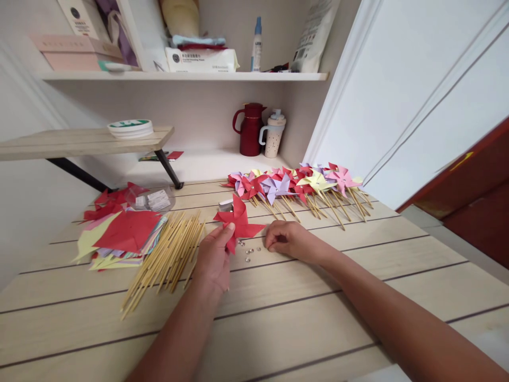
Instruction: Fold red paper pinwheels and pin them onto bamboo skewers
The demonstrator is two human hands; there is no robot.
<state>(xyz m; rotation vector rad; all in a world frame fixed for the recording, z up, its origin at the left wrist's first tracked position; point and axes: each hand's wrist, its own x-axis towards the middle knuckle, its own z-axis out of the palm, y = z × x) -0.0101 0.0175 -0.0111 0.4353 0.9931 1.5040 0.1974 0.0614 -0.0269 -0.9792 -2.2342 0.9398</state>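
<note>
My left hand (214,254) is closed around a red paper pinwheel (239,220), its thumb pressing on the lower left blade. To the right, my right hand (288,240) rests low at the table with its fingers curled in. Whatever its fingertips hold, if anything, is hidden. Between the hands lie several small shiny studs (249,251). Behind the red pinwheel, a small metallic item (225,205) is partly covered. Left of my left hand, a pile of thin wooden sticks (169,257) lies beside a stack of coloured paper sheets (126,233).
Finished pinwheels on sticks (298,183) lie heaped at the back right. A clear round container (161,200) with white packets stands behind the paper. A raised wooden shelf (79,142) overhangs the left. A red jug (251,132) and a cup (274,137) stand in the back nook.
</note>
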